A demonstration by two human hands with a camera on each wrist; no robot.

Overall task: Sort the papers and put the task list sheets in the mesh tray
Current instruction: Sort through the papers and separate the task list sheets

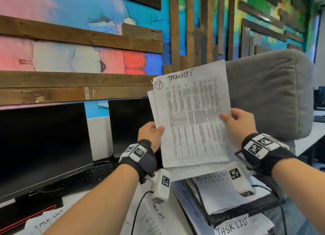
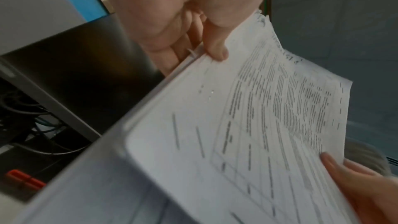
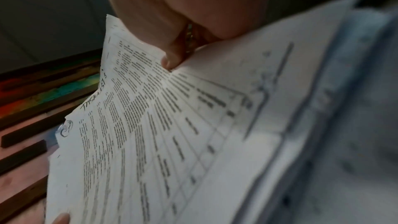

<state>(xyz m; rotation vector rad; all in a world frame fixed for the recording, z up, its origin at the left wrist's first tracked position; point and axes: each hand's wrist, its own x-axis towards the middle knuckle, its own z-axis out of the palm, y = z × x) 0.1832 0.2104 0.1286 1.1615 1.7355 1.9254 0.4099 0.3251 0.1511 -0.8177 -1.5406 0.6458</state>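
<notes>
A stack of printed papers (image 1: 191,118) is held upright in front of me, its top sheet headed "TASKLIST" by hand. My left hand (image 1: 152,132) pinches the stack's left edge, thumb on the front. My right hand (image 1: 236,119) pinches the right edge of the top sheet. The left wrist view shows the left thumb (image 2: 216,47) on the papers (image 2: 247,125); the right wrist view shows the right thumb (image 3: 172,59) pressing the sheet (image 3: 150,134). Below the stack sits the black mesh tray (image 1: 233,215) with printed sheets in it.
Loose sheets marked "TASK LIST" lie on the desk at bottom left (image 1: 47,220), centre (image 1: 154,217) and under the tray front (image 1: 237,224). Two dark monitors (image 1: 44,143) and a keyboard (image 1: 91,175) stand left. A grey chair back (image 1: 270,97) rises at right.
</notes>
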